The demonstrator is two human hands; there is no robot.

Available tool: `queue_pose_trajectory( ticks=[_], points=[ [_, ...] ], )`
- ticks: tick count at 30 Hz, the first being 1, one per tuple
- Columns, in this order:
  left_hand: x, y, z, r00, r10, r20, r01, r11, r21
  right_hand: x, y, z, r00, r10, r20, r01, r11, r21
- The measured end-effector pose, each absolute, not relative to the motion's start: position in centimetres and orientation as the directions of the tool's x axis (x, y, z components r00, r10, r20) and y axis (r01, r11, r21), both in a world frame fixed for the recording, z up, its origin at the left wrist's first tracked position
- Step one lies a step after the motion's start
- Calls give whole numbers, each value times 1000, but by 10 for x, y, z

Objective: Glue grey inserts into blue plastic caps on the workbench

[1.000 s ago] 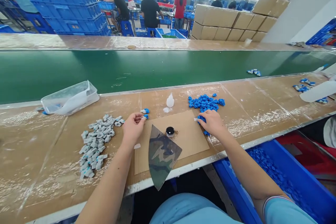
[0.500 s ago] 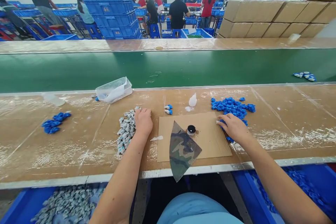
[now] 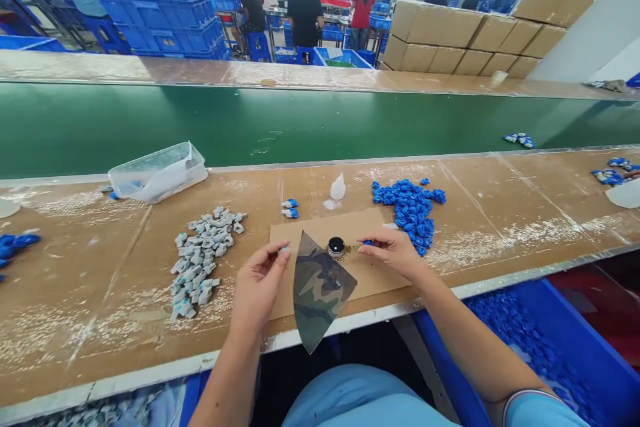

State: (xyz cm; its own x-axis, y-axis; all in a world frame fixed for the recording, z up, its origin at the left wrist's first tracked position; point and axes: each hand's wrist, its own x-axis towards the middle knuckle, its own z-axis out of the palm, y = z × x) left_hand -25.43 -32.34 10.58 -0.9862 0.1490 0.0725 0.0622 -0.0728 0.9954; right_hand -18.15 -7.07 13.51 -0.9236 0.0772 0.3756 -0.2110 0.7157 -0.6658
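My left hand (image 3: 259, 283) is closed in a pinch on a small grey plastic piece, of which only a pale blue bit (image 3: 285, 249) shows at the fingertips. My right hand (image 3: 395, 252) pinches a small blue plastic piece (image 3: 369, 242), mostly hidden by the fingers. Between the hands, a camouflage-patterned cloth piece (image 3: 320, 293) and a small round pot with a black top (image 3: 336, 246) rest on a cardboard sheet (image 3: 280, 233). A pile of grey pieces (image 3: 205, 253) lies left of my left hand. The blue pile (image 3: 413, 213) lies beyond my right hand.
A white dropper bottle (image 3: 338, 187) stands behind the cardboard, near two blue-and-white pieces (image 3: 290, 208). A clear plastic tray (image 3: 160, 173) sits by the green conveyor belt (image 3: 320, 120). Blue bins (image 3: 585, 340) of pieces are below the table edge. People work in the background.
Both hands have left the piles and come inward over the cardboard, the left with a grey piece, the right with a blue one. The view has turned to the right.
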Motion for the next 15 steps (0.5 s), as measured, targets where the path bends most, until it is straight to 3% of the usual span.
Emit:
queue_pose_trajectory(
  ticks=[5, 15],
  points=[
    [-225, -306, 85, -955, 280, -93, -159, -223, 962, -182, -81, 137, -961, 2, 275, -200, 682, -703],
    [-220, -304, 71, -950, 307, 64, -1, -205, 979, -182, -88, 146, -940, -53, 336, -246, 789, -562]
  ],
)
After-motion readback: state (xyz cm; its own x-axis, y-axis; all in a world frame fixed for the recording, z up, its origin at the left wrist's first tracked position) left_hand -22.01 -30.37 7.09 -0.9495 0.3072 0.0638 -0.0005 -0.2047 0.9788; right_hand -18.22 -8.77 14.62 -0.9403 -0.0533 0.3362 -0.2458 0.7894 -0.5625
